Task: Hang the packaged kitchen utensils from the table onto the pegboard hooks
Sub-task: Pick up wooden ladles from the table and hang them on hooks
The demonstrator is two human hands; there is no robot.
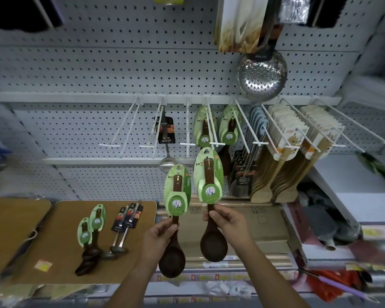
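- The left hand [159, 235], just right of the table [53, 241], has its fingers curled round the handle of a wooden spoon [171, 261] on a green card. The spoon is held upright with its bowl down.
- The right hand [226, 221], farther right of the table, pinches the handle of a second wooden spoon [213, 245] of the same kind, also bowl down and held higher than the first.
- The top of that second spoon's card lies close below the front end of a white hook [213, 143], up and to the right of the table.
- That hook and its neighbour already carry green-carded spoons [205, 127].
- On the table lie two more green-carded wooden spoons [91, 232], and just beside them a pair of black-carded steel ladles [126, 221], all with bowls toward the near edge.
- A small yellow-and-pink label [42, 265] lies near the table's front left corner.
- The pegboard [98, 63] rises behind the table; on one hook above the table's far right corner hangs a single black-carded ladle [165, 132].
- Higher and to the right of the table hangs a perforated steel skimmer [262, 76].
- Below the skimmer, well right of the table, are pale blue utensils [257, 121] and rows of wooden spatulas [285, 134] in beige cards.
- Flat cardboard boxes [260, 221] lie just to the right of the table, beneath the hands.
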